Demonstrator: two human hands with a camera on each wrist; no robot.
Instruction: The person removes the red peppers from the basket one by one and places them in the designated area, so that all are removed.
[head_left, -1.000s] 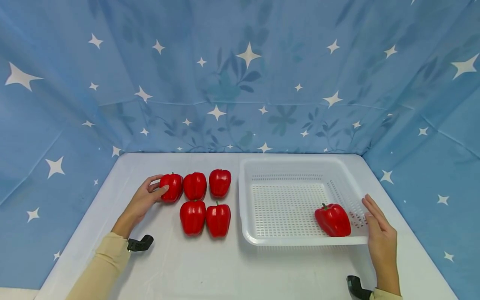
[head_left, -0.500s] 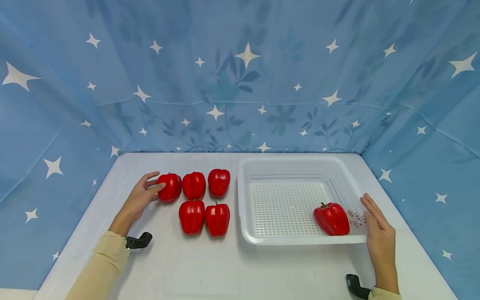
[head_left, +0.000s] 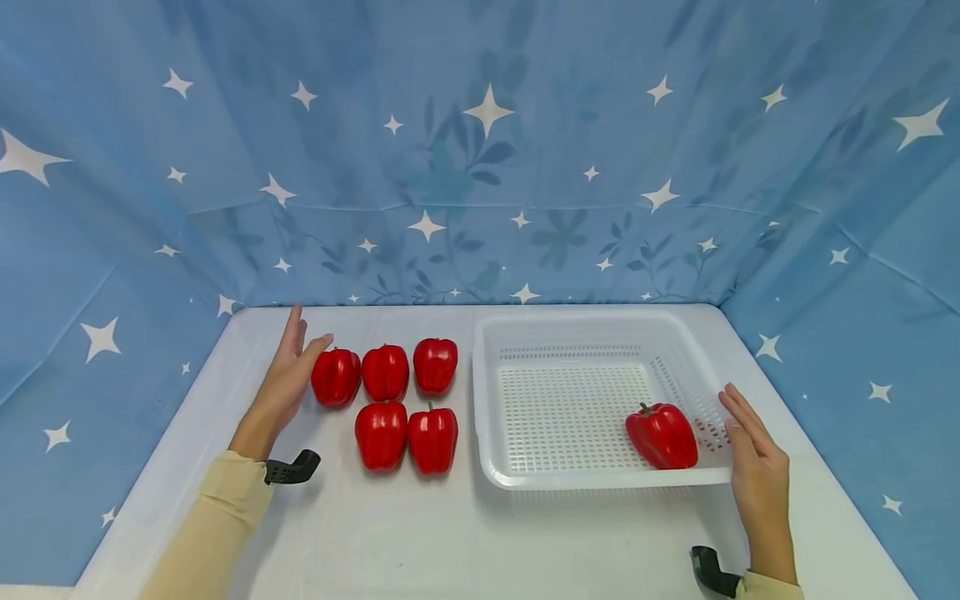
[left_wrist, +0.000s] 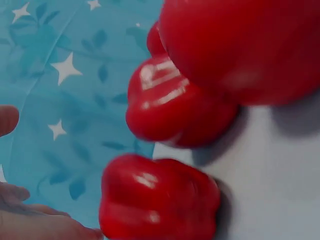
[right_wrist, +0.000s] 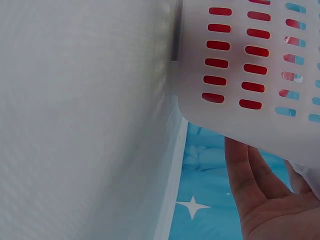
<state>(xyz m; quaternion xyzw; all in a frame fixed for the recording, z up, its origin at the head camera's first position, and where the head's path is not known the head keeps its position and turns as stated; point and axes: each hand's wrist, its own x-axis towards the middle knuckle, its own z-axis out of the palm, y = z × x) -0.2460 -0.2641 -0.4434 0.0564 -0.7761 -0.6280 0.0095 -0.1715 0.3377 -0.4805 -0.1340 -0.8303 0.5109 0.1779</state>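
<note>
My left hand (head_left: 283, 377) is beside the leftmost red bell pepper (head_left: 336, 378), with fingers straight and thumb spread, gripping nothing. In the left wrist view, fingertips (left_wrist: 45, 220) show at the left edge, close to a red bell pepper (left_wrist: 155, 200). At the right end of the white plastic basket (head_left: 607, 481), my right hand (head_left: 761, 475) holds the rim, thumb at the lip and fingers along the outer side. The right wrist view shows those fingers (right_wrist: 245, 175) by the slotted basket wall (right_wrist: 235, 117). One red bell pepper (head_left: 662, 437) lies in the basket.
Several more red bell peppers (head_left: 386, 372) stand left of the basket in two rows, close together. They rest on a white table (head_left: 420, 542). A blue curtain (head_left: 480, 167) with white stars hangs behind and on both sides.
My left hand has let go of the leftmost bell pepper, its fingers straightening and the thumb lifting off. That pepper stays beside its neighbours. The right hand remains at the basket rim.
</note>
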